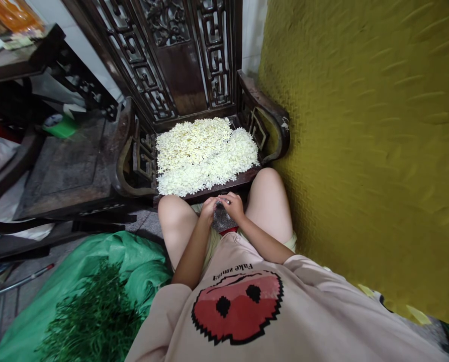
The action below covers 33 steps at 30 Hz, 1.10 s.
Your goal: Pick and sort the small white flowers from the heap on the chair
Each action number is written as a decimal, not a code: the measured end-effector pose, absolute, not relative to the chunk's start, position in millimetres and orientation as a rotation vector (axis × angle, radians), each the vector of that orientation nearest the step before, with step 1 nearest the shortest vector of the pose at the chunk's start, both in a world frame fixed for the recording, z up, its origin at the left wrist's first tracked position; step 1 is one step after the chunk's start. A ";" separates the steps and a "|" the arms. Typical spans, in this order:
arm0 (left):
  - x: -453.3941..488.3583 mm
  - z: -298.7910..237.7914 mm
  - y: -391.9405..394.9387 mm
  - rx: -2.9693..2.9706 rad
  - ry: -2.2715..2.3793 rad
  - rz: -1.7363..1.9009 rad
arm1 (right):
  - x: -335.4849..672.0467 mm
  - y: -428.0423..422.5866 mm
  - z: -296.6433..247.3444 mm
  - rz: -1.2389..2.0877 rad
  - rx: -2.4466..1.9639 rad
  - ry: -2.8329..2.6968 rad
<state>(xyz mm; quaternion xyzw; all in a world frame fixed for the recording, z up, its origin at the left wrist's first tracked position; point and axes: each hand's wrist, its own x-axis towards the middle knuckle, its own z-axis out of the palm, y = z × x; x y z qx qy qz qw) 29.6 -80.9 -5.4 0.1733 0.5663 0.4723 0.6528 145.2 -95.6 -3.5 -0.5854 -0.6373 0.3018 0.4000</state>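
My left hand [208, 208] and my right hand [233, 206] meet between my knees, just in front of the seat edge of a dark carved wooden chair [243, 178]. The fingers of both are closed in a pinch, tip close to tip. Whatever they hold is too small to make out. Beyond them, a broad layer of small white and pale yellow blossoms or petals [205, 151] covers the chair seat. The paler ones lie nearer to me, the yellower ones toward the chair back.
At the left stand another wooden chair [66, 171] with a green tape roll [61, 125] and a dark table [28, 55]. Feathery green sprigs [92, 311] lie on a green plastic sack [133, 254] by my left side. A textured yellow mat [367, 151] rises along my right.
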 end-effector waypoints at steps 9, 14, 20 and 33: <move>29.2 -5.9 -80.5 0.361 1.272 1.090 | 146.3 -92.2 -3.9 0.858 -1.418 -1.594; 28.7 -2.0 -80.7 0.278 1.158 1.090 | 144.6 -91.2 -5.2 0.902 -1.367 -1.437; 26.6 -0.5 -80.0 0.281 1.129 1.053 | 142.4 -91.8 -3.6 1.002 -1.332 -1.384; 25.6 2.7 -81.6 0.217 1.071 1.024 | 142.1 -91.9 0.0 1.026 -1.356 -1.445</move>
